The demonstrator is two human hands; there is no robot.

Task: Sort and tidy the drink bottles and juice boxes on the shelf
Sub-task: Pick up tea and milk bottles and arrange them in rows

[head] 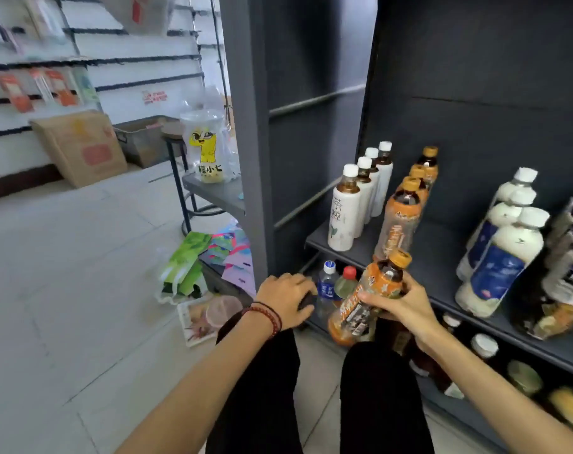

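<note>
Orange-label bottle (355, 308): held in front of the shelf (442, 244), at the front edge of its upper board – tilted, orange cap up and to the right.
Right hand (399, 304): wrapped round the bottle's middle, thumb laid across the label.
Left hand (286, 298): palm down by the lower board, fingers curled over something dark; whether it is gripped cannot be told.
Upper board, left: white-label bottles (344, 214) with white caps, lined up front to back.
Upper board, middle: orange-cap bottles (403, 217) in a row just beside them, same look as the one held.
Upper board, right: milky bottles (501, 257) with blue labels, leaning; dark bottles (569, 257) cut off by the frame edge.
Lower board: blue-cap bottle (327, 286) and red-cap bottle (347, 283) side by side, between the two hands.
Left wrist: red bead bracelet (265, 314) is worn.
Floor (65, 257): green bag (183, 267) near the shelf's foot.
Counter (219, 191): clear bag (206, 149) with a yellow cartoon – stood on top.
</note>
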